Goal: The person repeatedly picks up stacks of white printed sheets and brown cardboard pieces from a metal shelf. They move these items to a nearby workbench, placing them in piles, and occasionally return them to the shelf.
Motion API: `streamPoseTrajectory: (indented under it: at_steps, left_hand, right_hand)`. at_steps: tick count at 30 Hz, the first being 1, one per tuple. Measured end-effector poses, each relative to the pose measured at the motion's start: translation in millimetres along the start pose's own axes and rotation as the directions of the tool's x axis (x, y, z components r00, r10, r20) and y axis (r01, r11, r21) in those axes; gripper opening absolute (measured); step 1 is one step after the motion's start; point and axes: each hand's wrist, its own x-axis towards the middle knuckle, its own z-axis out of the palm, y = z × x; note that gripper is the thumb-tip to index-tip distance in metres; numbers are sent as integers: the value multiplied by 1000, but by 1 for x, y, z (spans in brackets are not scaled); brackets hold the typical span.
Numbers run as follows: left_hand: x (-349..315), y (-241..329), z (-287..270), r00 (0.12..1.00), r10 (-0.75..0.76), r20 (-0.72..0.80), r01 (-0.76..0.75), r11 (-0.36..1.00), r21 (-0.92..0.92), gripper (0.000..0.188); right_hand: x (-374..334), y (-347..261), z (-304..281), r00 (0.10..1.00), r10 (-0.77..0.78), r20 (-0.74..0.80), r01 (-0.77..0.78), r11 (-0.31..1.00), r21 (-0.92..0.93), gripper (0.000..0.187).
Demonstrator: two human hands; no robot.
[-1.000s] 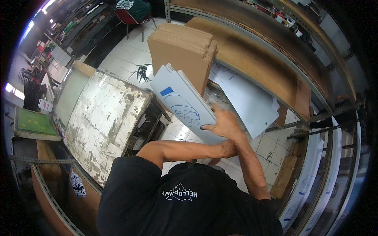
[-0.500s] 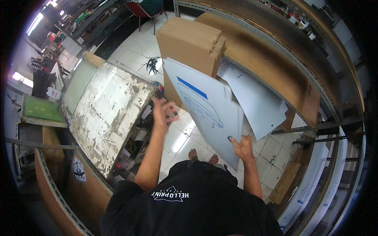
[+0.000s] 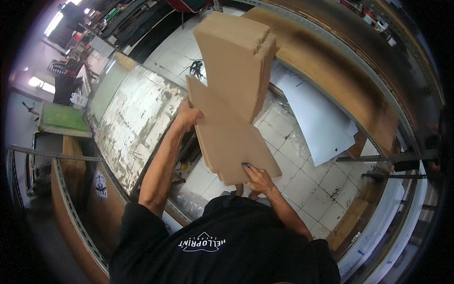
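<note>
Several flat brown cardboard sheets (image 3: 229, 137), held together and tilted, fill the space between my hands. My left hand (image 3: 189, 116) is closed around their left edge, its fingertips hidden by the board. At the lower right, my right hand (image 3: 261, 181) grips the near edge, with a dark-tipped digit lying on the brown face. Just beyond stands a thick upright stack of brown cardboard (image 3: 231, 57), partly covered by the held sheets. Large white sheets (image 3: 314, 118) lean under the shelf to the right.
A worn, paint-flaked board (image 3: 137, 118) lies to the left, close by my left forearm. A green-meshed frame (image 3: 64, 117) sits farther left. Wooden shelving (image 3: 331, 80) on a metal frame curves along the right, above a white tiled floor (image 3: 302, 189).
Half a second ago my right hand held white sheets with a blue drawing, my left hand free and spread. Now brown faces show, and both hands grip them, lower and farther left.
</note>
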Motion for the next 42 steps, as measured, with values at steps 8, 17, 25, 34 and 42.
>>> streamPoseTrajectory:
  at_steps: [8, 17, 25, 34, 42]
  left_hand:
    - [-49, -18, -1, 972, 232, 26, -222, 885, 410, 44]
    - [-31, -55, 5, 985, 167, 49, -135, 557, 819, 41]
    - [-40, -96, -10, 980, 183, 79, -163, 506, 847, 42]
    - [-88, -135, -43, 968, 243, -65, -102, 616, 781, 44]
    - [-103, -147, -90, 937, 183, -298, 112, 650, 752, 22]
  right_hand:
    - [29, 13, -20, 910, 209, 358, -284, 944, 170, 84]
    - [80, 81, -42, 908, 402, 122, -411, 910, 59, 58]
    - [185, 56, -38, 902, 410, -134, -333, 861, 385, 92]
    - [278, 29, 15, 942, 211, 260, -335, 647, 685, 77]
    - [284, 23, 61, 927, 213, 307, -363, 712, 601, 42]
